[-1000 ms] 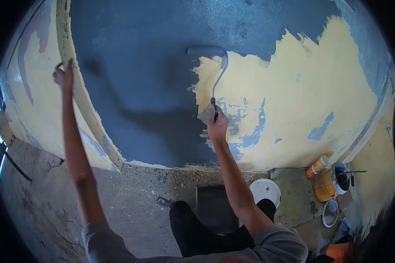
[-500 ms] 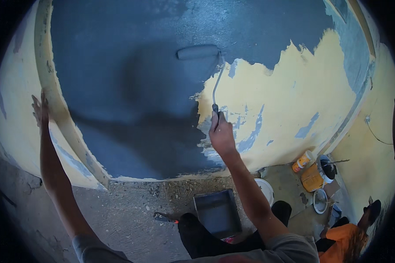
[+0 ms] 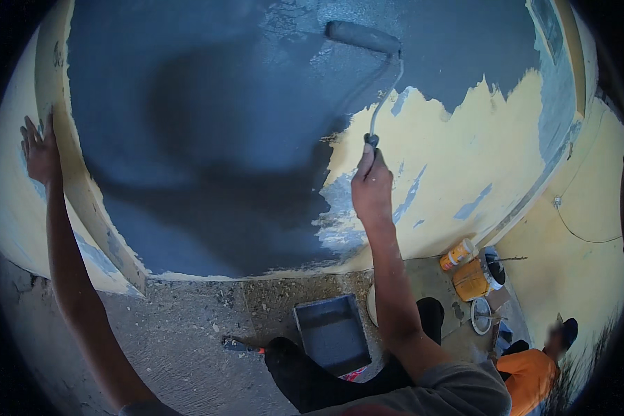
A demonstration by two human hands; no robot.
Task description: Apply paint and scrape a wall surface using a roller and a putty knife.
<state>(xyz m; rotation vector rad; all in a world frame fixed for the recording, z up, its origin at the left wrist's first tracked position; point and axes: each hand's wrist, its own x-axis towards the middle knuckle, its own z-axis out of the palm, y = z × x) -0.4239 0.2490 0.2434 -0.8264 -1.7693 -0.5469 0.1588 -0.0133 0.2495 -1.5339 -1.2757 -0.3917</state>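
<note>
My right hand (image 3: 373, 182) is closed round the handle of a paint roller (image 3: 362, 37). The roller's sleeve, dark with paint, is against the upper part of the wall, where the dark blue-grey coat looks wet. Below and to the right, the wall (image 3: 457, 152) is still cream with ragged blue-grey patches. At the far left my left hand (image 3: 41, 149) rests with fingers spread on the raised cream edge (image 3: 69, 145) beside the painted area. On the floor in front of my legs lies a paint tray (image 3: 331, 333) with dark paint in it.
A scraper-like tool (image 3: 241, 344) lies left of my knee. To the right stand a yellow bucket (image 3: 473, 279), a small orange-and-white tub (image 3: 456, 255) and a round white container (image 3: 481, 315). A person in an orange top (image 3: 530, 374) is at the lower right.
The roller has moved up and to the right across the wall, with my right hand following. My left hand stays at the wall edge. The other person has shifted posture.
</note>
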